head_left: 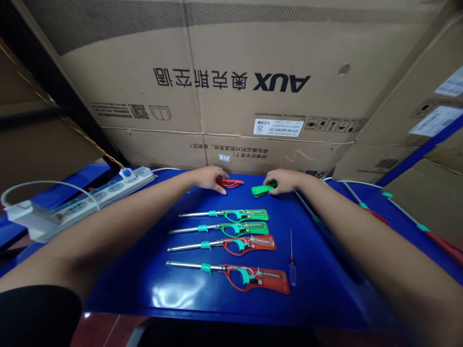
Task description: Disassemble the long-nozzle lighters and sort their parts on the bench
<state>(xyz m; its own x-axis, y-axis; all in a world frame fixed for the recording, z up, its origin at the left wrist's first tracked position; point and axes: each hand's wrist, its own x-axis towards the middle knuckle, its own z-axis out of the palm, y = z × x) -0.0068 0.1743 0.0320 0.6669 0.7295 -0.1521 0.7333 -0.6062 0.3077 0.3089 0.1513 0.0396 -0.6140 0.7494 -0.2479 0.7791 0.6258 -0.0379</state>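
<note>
At the far edge of the blue table [144, 274], my left hand [211, 179] has its fingers closed over red lighter handle covers [233, 183]. To its right, my right hand [285, 181] grips green lighter handle covers [261, 191], which lie in a small stack. Nearer to me, several stick lighters with their handles opened lie in a column, metal tubes pointing left. The two farther ones, a green lighter [249, 215] and another green lighter [253, 228], lie beyond a red lighter [265, 242] and the nearest red lighter [277, 280]. Their turquoise triggers and inner parts are exposed.
A screwdriver [292, 272] lies right of the lighters. At the left stands a white power strip [108, 193] with plugs and cords. A large cardboard box [217, 43] rises behind the table. More lighter parts [363, 206] lie beyond my right arm.
</note>
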